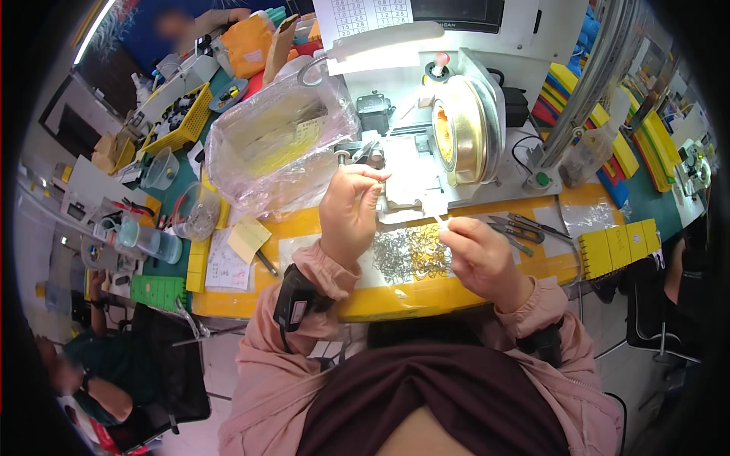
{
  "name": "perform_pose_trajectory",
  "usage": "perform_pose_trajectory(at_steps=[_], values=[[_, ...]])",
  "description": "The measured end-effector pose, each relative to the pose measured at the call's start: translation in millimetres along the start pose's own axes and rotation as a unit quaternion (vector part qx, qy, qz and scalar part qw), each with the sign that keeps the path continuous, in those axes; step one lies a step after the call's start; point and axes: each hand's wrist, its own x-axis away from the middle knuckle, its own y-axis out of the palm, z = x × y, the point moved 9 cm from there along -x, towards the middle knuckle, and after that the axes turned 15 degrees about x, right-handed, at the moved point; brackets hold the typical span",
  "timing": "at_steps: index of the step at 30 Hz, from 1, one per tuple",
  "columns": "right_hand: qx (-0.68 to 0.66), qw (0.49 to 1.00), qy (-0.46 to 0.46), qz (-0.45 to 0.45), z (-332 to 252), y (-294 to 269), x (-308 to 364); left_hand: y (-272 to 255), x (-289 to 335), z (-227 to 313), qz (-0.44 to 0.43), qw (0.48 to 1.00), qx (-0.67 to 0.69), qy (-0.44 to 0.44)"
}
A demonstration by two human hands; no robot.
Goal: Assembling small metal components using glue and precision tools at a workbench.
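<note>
In the right hand [487, 262], thumb and forefinger are pinched together on a short, thin white stick [439, 220], whose long axis slants and whose free end points up and to the left, away from the body, toward the brightly lit metal plate [409, 178] of the bench machine. The left hand [348, 209] is raised at the machine's left side, its thumb and forefinger close together, though whether they clamp anything I cannot tell. The stick is just beyond a loose spread of small silver and gold-coloured metal pieces [411, 254] on the yellow-covered table [395, 305], below the large gold-coloured round reel [465, 133].
</note>
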Motion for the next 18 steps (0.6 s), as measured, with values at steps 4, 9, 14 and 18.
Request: perform_pose_trajectory(at_steps=[4,9,14,18], values=[[-0.019,0.999,0.01,-0.034,1.3,20.4,11.9,0.9,2.0,-2.2,-0.002,1.0,0.003,0.005],[-0.033,0.998,0.026,-0.056,1.7,25.2,19.0,1.8,1.8,-5.6,0.005,1.0,0.011,-0.013],[-0.086,0.993,0.028,-0.079,-5.8,26.1,14.2,2.0,-0.9,6.5,0.002,0.996,0.08,-0.039],[-0.09,0.99,-0.003,-0.111,-8.3,31.5,14.9,-6.4,-19.3,35.8,-0.015,0.991,0.134,0.0]])
